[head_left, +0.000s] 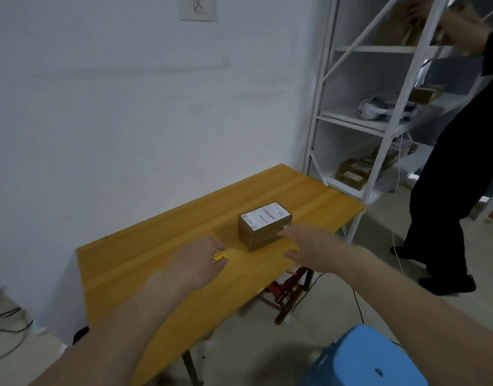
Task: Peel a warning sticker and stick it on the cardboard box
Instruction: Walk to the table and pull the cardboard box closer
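A small brown cardboard box (263, 229) with a white shipping label on top sits on the yellow wooden table (156, 246). My left hand (196, 259) hovers over the table left of the box, fingers curled on a small yellow and red warning sticker (221, 257). Fingers spread, my right hand (309, 247) reaches to the box's near right corner, and its fingertips touch or nearly touch the box's side.
A white metal shelf rack (379, 107) with brown packages stands at the back right. Another person in dark clothes (457, 176) stands beside it. A blue plastic stool (365, 358) is at the lower right, a red stool (290, 291) under the table edge.
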Demonstrator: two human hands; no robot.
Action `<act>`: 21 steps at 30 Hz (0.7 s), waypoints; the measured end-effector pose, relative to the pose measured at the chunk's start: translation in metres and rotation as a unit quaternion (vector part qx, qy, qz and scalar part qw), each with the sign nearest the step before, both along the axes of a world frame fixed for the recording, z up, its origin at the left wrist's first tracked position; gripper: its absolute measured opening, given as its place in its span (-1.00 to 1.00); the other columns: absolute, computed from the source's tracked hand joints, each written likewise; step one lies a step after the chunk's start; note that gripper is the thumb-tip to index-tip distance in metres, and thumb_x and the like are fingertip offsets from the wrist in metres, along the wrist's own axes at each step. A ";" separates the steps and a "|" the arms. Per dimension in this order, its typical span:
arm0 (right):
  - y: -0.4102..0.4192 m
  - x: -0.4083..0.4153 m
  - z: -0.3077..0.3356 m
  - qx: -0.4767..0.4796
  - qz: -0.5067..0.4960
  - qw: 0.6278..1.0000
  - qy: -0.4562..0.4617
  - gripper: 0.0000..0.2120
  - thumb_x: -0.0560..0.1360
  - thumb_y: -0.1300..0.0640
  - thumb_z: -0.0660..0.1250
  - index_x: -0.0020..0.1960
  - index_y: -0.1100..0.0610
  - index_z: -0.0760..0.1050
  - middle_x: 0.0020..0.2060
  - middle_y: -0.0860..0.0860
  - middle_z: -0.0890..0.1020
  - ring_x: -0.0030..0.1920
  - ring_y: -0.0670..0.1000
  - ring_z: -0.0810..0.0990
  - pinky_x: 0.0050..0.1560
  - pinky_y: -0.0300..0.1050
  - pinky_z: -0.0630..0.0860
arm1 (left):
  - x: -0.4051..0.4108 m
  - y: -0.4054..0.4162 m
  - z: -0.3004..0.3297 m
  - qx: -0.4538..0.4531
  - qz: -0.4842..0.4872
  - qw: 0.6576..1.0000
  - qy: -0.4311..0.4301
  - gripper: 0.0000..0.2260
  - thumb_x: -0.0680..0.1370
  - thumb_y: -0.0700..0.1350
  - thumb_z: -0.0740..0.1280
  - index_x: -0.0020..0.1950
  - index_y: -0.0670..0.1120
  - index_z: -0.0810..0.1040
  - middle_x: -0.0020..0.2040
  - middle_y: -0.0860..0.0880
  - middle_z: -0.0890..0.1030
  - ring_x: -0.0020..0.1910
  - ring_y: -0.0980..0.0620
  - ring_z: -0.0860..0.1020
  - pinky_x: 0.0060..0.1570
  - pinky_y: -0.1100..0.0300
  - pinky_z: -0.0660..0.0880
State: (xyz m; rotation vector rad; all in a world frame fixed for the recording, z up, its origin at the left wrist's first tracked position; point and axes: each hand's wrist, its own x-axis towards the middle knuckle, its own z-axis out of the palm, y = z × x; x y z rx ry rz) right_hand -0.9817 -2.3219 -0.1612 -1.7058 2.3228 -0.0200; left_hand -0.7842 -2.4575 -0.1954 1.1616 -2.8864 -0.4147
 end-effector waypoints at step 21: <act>-0.200 -0.215 -0.052 0.012 -0.007 0.998 -0.060 -0.49 0.56 -0.02 0.21 0.47 0.01 0.19 0.45 0.03 0.32 0.43 0.05 0.29 0.33 -0.03 0.31 | -0.251 -0.195 -0.046 0.075 0.000 0.997 0.026 -0.64 0.55 0.08 0.26 0.33 0.05 0.45 0.40 0.01 0.43 0.35 -0.03 0.40 0.27 0.11 0.36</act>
